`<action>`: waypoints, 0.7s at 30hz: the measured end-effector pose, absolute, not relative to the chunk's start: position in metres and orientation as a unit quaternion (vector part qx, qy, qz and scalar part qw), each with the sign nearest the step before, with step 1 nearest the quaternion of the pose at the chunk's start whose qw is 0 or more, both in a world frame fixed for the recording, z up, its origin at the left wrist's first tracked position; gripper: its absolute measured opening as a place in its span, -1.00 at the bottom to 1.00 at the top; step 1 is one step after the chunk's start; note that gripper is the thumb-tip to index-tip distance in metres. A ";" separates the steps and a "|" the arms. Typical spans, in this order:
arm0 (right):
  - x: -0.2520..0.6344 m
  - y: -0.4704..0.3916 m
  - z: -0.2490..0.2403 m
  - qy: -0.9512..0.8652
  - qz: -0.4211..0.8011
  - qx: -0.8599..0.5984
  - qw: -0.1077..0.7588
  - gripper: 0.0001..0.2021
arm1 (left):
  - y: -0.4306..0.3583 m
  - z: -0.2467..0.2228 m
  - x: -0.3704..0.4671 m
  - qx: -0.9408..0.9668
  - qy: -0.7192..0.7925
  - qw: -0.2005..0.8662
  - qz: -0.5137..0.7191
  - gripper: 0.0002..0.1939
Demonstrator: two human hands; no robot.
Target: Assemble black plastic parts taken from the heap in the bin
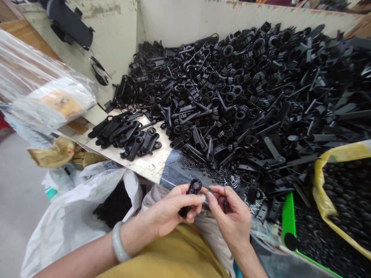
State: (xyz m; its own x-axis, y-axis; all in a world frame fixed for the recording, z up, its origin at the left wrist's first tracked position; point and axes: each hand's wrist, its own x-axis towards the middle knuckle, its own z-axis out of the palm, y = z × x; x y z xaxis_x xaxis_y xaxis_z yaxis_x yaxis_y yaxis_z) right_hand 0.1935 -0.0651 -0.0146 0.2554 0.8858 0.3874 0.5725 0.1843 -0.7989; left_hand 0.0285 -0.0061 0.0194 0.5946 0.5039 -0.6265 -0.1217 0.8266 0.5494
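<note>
My left hand (171,210) is closed around a black plastic arm with a ring-shaped end (194,186), which points up and away from me. Close beside it, my right hand (236,218) has thumb and forefinger pinched together near the left fingertips. What they pinch is too small to make out; something dark also shows under the curled fingers. Just beyond my hands, tiny black pieces (199,164) and small silvery screws (234,181) lie on the table. A group of similar black arms (127,133) lies to the left on the pale tabletop.
A large heap of black plastic parts (214,88) covers the table up to the back board (185,19). At right are a yellow-rimmed bag (320,185) of black pieces and a green-edged tray (288,216). A white sack (66,231) stands at lower left.
</note>
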 end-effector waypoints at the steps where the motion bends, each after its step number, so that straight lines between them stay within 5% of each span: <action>1: 0.194 -0.065 -0.014 -0.585 0.166 -0.619 0.497 -0.95 | -0.006 0.021 0.026 0.253 0.408 0.860 0.174 -0.66; 19: 0.182 -0.061 -0.010 -0.678 0.226 -0.560 0.419 -0.89 | -0.010 0.013 0.010 0.580 0.442 0.670 0.143 -0.98; 21: 0.179 -0.063 -0.010 -0.677 0.214 -0.556 0.432 -0.86 | -0.010 0.009 0.010 0.576 0.440 0.671 0.156 -0.89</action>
